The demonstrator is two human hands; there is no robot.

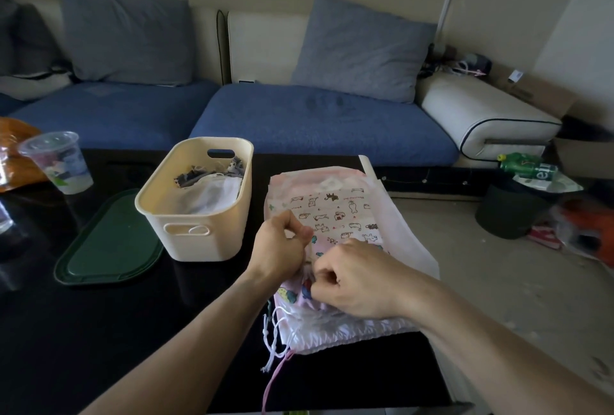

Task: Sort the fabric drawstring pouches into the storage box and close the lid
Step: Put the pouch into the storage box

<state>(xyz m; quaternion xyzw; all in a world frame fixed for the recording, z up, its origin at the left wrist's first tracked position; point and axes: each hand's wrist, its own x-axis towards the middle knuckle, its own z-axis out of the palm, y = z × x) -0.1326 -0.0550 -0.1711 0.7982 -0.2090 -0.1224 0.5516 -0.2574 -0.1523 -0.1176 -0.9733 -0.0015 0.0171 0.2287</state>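
Head: pouches [335, 215] part-hidden under hands [319, 265]

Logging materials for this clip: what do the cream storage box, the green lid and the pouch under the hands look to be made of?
Storage box: likely matte plastic, with moulded handle cut-outs. Green lid: probably plastic, smooth, with a raised rim. Printed pouch: thin woven-looking fabric that wrinkles, pinched by the left hand and right hand.
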